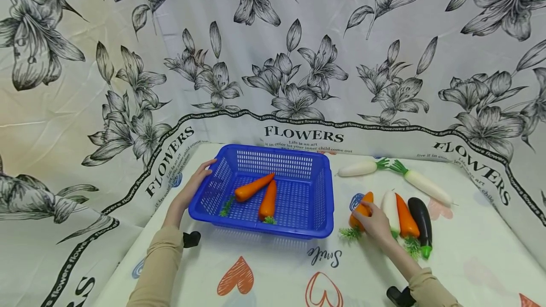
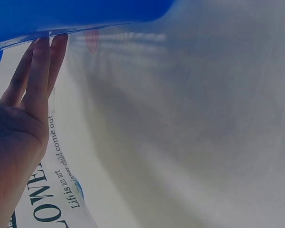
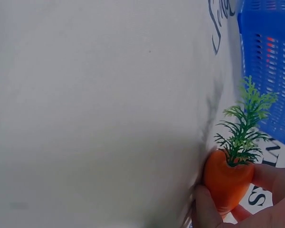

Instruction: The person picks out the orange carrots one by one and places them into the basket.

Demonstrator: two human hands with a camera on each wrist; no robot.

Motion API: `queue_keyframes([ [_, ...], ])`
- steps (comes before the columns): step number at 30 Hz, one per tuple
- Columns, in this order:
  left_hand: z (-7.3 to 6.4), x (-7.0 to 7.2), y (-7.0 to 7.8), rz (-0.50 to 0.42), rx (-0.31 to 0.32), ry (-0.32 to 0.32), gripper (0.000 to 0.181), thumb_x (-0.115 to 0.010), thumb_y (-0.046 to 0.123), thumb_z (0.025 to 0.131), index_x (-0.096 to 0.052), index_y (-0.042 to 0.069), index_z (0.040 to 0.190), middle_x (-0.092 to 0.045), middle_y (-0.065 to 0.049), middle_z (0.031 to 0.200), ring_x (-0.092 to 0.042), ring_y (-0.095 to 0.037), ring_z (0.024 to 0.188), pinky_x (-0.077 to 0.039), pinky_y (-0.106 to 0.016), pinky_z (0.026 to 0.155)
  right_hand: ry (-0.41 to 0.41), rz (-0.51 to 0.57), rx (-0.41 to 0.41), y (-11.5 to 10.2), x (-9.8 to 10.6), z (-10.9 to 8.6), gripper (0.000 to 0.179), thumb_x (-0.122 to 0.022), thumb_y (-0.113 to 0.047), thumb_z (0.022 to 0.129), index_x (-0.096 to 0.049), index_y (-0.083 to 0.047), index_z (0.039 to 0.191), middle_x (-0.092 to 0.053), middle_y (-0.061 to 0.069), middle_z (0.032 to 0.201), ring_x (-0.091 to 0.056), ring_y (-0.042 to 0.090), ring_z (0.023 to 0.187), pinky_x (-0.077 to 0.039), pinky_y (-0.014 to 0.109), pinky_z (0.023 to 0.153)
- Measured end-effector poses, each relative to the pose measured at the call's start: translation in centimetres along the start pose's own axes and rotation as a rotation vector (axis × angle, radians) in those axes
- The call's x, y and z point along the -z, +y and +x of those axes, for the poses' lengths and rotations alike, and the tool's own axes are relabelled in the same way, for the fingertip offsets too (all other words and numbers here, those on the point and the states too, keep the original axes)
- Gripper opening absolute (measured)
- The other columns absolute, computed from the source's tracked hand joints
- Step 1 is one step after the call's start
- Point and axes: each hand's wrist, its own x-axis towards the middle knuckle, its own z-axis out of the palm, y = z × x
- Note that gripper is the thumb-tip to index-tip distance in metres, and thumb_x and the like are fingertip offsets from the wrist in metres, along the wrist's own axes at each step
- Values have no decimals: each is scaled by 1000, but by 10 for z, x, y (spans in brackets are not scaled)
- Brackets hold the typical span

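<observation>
My left hand [image 1: 197, 183] is at the left side of the blue plastic basket [image 1: 277, 232], its fairly straight fingers [image 2: 38, 71] touching the rim. Inside the basket lie two orange carrots, one carrot [image 1: 251, 189] slanting towards the other carrot [image 1: 268, 202]. To the right of the basket, my right hand [image 1: 378, 221] pinches a third carrot [image 1: 361, 215] between thumb and fingers. In the right wrist view its thick end and green leafy top [image 3: 244, 126] point away from the palm, towards the basket.
Right of the right hand lie a white radish [image 1: 390, 210], another carrot [image 1: 406, 217] and a dark eggplant [image 1: 421, 219], side by side. Farther back are two more white radishes, one radish [image 1: 358, 169] and a longer radish [image 1: 426, 186]. A flower-printed curtain [image 1: 298, 37] hangs behind the table.
</observation>
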Motion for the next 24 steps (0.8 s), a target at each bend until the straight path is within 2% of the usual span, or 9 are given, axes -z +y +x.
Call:
queue_keyframes([
  [12,1,0,0,-8,5,3,50,-26,35,104,-18,21,152,-16,-14,156,-34,-38,128,-35,-32,92,-9,5,-16,-1,1,1,57,-54,-25,93,-39,6,138,-42,34,136,-48,43,113,-38,55,98],
  [24,0,0,2,-4,11,8,50,-25,34,104,-18,22,152,-15,-13,157,-32,-39,131,-32,-36,94,-11,9,-26,-4,1,1,57,-54,-25,93,-38,7,138,-42,34,136,-48,43,113,-37,55,99],
])
